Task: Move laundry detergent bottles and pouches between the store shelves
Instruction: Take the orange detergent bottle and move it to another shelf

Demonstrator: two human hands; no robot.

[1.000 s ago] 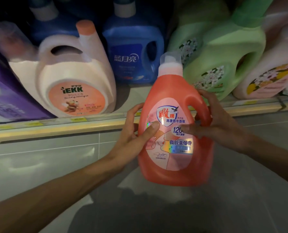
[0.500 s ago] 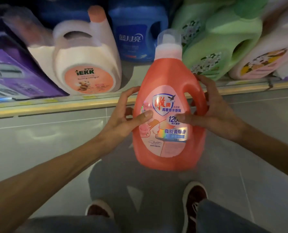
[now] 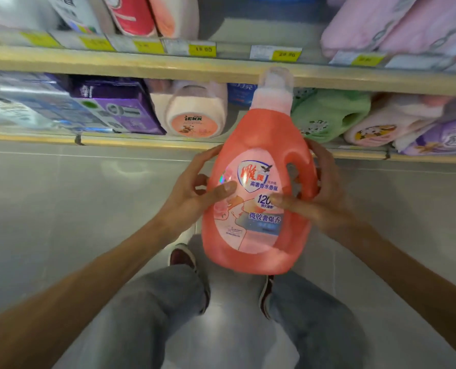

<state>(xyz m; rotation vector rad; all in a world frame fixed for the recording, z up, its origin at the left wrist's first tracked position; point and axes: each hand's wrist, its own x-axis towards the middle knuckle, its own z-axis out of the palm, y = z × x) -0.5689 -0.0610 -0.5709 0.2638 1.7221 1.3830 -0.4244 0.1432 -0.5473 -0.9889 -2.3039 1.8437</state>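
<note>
I hold a coral-pink detergent bottle (image 3: 259,230) upright in front of the shelves, off the floor, its clear cap just below the upper shelf edge. My left hand (image 3: 192,193) grips its left side with the thumb on the label. My right hand (image 3: 317,198) grips the handle side, thumb also across the label. The bottom shelf (image 3: 141,142) behind holds a white IEKK jug (image 3: 192,113), green bottles (image 3: 328,115) and pink-white bottles (image 3: 386,126). The upper shelf (image 3: 141,67) carries red and pink pouches (image 3: 152,14) and pink packs (image 3: 397,22).
Purple and blue boxes (image 3: 109,107) fill the bottom shelf's left end. Yellow price tags (image 3: 203,50) line the upper shelf edge. A gap lies on the upper shelf between the pouches and the pink packs. My legs and shoes (image 3: 187,259) stand on grey floor tiles below.
The bottle has come up and back from the bottom shelf with both hands on it. The view has pulled away and risen, so the upper shelf and my legs now show.
</note>
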